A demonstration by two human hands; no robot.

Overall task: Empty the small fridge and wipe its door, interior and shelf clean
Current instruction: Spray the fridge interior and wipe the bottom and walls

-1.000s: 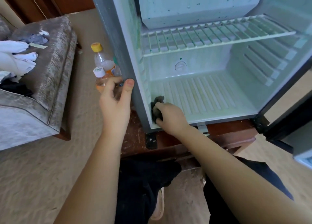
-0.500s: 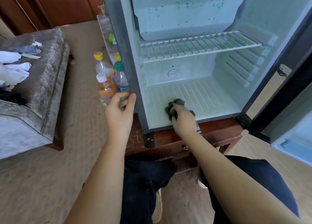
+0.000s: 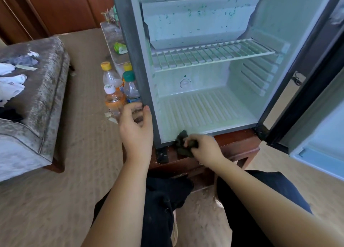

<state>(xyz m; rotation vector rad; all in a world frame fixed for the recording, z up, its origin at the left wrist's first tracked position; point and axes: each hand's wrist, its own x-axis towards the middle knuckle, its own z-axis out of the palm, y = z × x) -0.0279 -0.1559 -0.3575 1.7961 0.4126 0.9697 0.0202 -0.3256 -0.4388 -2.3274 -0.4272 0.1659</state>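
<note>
The small fridge [image 3: 135, 64] stands open on a low wooden table [image 3: 240, 146], its interior empty and stained with green specks. A white wire shelf [image 3: 210, 53] spans the middle, under the freezer box. My left hand [image 3: 136, 129] grips the fridge's left front edge near the bottom, thumb on the front face. My right hand [image 3: 203, 148] holds a dark crumpled cloth [image 3: 181, 141] against the fridge's bottom front lip, near the left corner. The open door [image 3: 316, 120] hangs at the right.
Several drink bottles [image 3: 113, 95] stand on the carpet left of the fridge. A grey upholstered bench [image 3: 42, 101] with white cloths on it sits at the left. A green packet [image 3: 120, 48] lies on a low stand behind the bottles. My dark-trousered legs are below.
My right hand has drawn the cloth from the fridge floor's left corner, across the floor, out to the bottom front lip. My left hand keeps its grip; the view has pulled back.
</note>
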